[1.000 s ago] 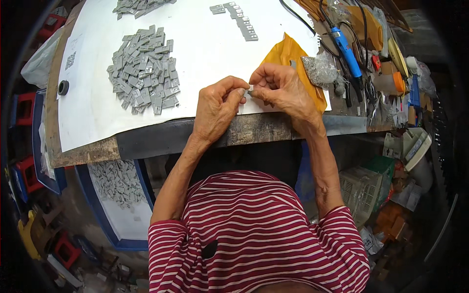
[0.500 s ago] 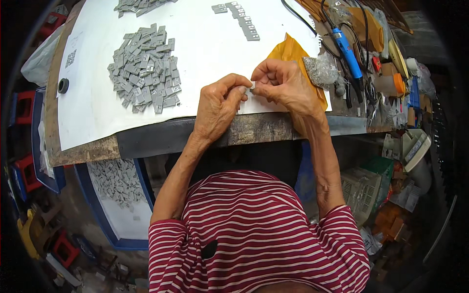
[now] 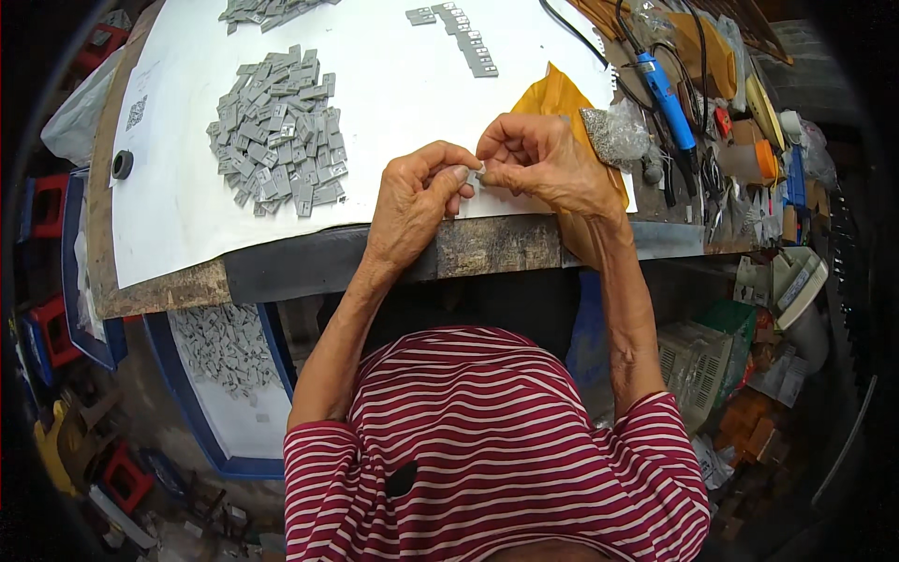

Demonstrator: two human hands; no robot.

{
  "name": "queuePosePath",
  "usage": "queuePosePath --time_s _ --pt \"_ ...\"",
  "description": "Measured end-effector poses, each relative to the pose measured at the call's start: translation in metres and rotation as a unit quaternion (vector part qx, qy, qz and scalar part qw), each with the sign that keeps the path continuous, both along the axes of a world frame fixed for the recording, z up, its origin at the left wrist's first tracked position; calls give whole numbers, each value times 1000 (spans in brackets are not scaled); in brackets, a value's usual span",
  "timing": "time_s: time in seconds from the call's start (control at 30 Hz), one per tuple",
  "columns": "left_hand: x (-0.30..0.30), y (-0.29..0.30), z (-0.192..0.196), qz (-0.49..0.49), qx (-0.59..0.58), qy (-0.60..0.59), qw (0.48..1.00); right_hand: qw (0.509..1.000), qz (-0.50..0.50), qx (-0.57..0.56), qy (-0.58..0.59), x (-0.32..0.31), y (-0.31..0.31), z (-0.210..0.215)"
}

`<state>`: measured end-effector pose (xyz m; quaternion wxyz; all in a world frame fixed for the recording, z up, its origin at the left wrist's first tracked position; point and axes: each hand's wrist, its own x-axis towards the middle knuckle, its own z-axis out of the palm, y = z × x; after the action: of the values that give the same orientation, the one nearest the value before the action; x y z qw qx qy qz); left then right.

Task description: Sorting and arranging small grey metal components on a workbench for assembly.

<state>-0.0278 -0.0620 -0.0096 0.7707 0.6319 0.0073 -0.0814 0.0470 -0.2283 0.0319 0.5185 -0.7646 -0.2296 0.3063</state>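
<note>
Above the front edge of the white-covered table, my two hands meet fingertip to fingertip. Thumb and forefinger of my left hand (image 3: 421,192) pinch a small grey plastic piece (image 3: 475,176), mostly hidden by the fingers. My right hand (image 3: 548,164) pinches at the same piece from the other side; whether it also holds a tinier part, I cannot make out. To the left lies a heap of flat grey plastic pieces (image 3: 279,136). Farther off, similar pieces stand in a stepped row (image 3: 464,42).
A yellow envelope (image 3: 552,94) and a clear bag of tiny metal parts (image 3: 613,136) lie beside my right hand. Beyond them is a blue electric screwdriver (image 3: 667,98) with a cable. A black ring (image 3: 122,165) sits at far left; a blue tray (image 3: 225,464) of grey pieces stands below the table.
My fingers have shifted slightly around the small piece, and both hands have moved a touch to the left. The heap and the row look the same.
</note>
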Motion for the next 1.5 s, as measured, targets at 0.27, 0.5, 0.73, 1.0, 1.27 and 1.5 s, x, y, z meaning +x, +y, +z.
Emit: queuePosePath --time_s 0.27,0.5,0.73,1.0,1.27,1.5 --pt "0 -2 -1 20 6 -8 1000 996 7 85 17 0 -3 -10" --pt "-1 -3 0 24 43 -25 999 998 16 55 31 3 -4 -10" --pt "0 -4 0 17 61 -27 998 999 14 -3 42 5 0 -4" --pt "1 -4 -1 25 65 -21 997 999 -6 -33 28 3 2 -8" --pt "4 -3 0 33 -14 3 999 991 -93 66 70 -8 5 -6" --pt "4 -1 9 18 103 -37 994 991 -120 48 41 -7 4 -10"
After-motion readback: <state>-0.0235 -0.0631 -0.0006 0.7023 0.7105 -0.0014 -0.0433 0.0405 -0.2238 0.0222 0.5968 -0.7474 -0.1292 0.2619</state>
